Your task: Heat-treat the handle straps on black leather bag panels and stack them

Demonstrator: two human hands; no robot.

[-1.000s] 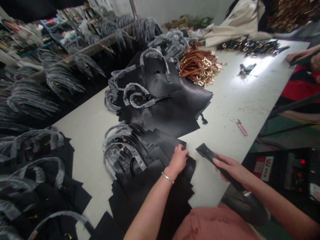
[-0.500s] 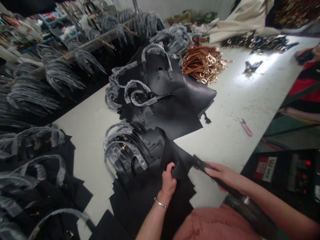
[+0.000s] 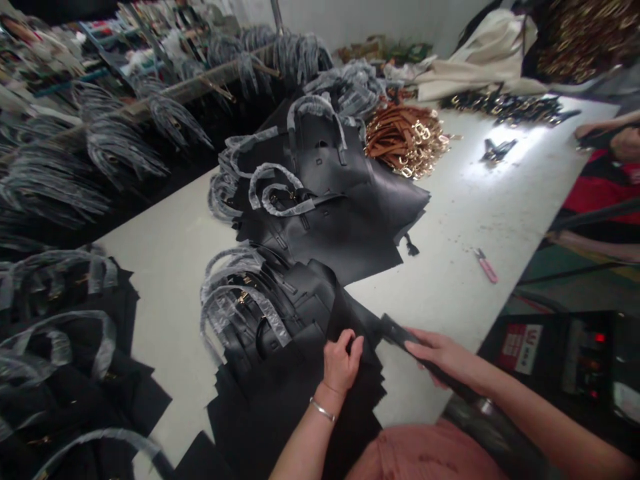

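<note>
My left hand (image 3: 343, 360) is closed on the folded-up edge of a black leather panel (image 3: 300, 380), which lies on the near stack with plastic-wrapped handles. A silver bracelet (image 3: 323, 409) circles that wrist. In my right hand (image 3: 443, 353) is a long black handheld tool (image 3: 465, 385), its flat tip (image 3: 393, 327) close to the right edge of the raised leather. Behind this stack lie more black bag panels (image 3: 345, 233) with wrapped handles.
Brown straps with gold buckles (image 3: 407, 137) are piled farther back. Pink-handled snips (image 3: 485, 267) and a small black piece (image 3: 497, 151) lie on the white table (image 3: 440, 280). Black bag pieces (image 3: 100, 360) fill the left. Another person's hand (image 3: 625, 143) shows at far right.
The fingers of my left hand have shifted on the leather edge, the thumb now more spread. The tool in my right hand has moved slightly left and down. The camera view has shifted a little.
</note>
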